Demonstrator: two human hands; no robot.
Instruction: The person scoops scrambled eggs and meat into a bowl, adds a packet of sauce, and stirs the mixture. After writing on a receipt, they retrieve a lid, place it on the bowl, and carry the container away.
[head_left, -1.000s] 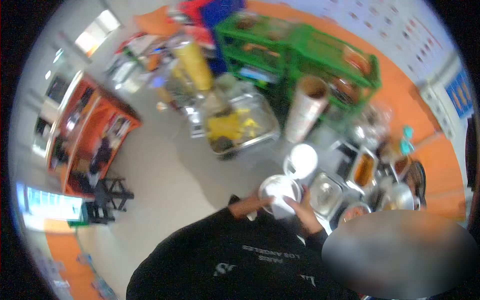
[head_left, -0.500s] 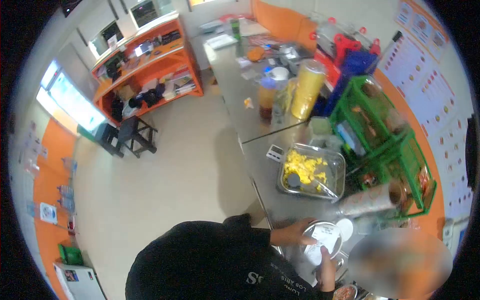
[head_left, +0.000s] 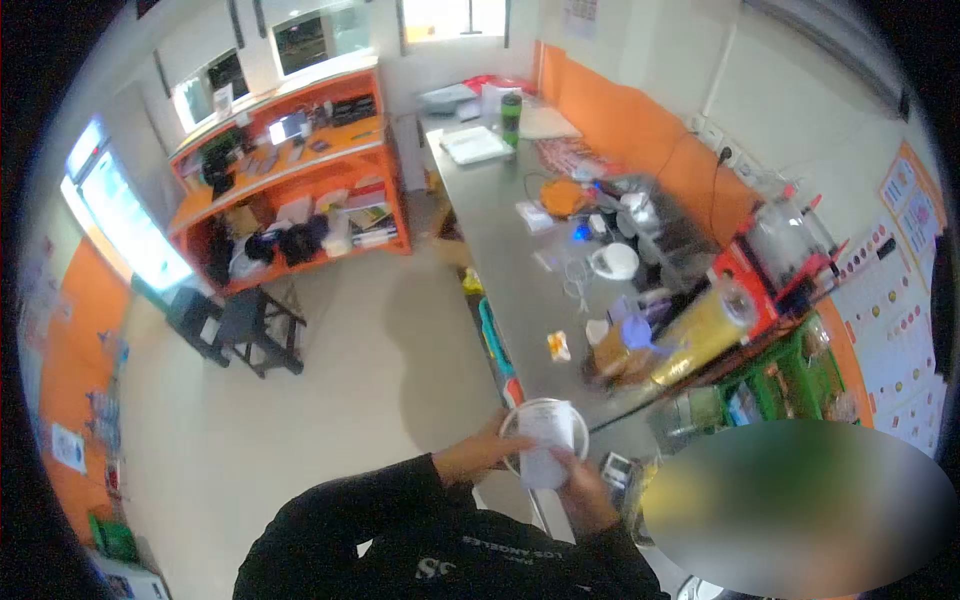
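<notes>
My left hand (head_left: 478, 452) is closed on the left side of a round bowl with a white rim (head_left: 512, 412). Across its top lies a white printed paper slip (head_left: 547, 430), like a receipt. My right hand (head_left: 590, 492) presses the slip's lower right edge with the thumb and grips the bowl's near side. The bowl is held over the edge of the metal counter (head_left: 490, 225). What is inside it is hidden by the paper.
A small white timer (head_left: 617, 468) lies right of my hands. Farther along stand a pitcher with a purple lid (head_left: 622, 350), a yellow roll (head_left: 705, 335), green baskets (head_left: 780, 385) and a red sealing machine (head_left: 755, 275). Black stools (head_left: 260, 330) stand on the floor. A blurred patch covers the lower right.
The view has turned toward the far end of the counter. My hands have carried the bowl and slip along the counter, away from the glass tray of yellow food.
</notes>
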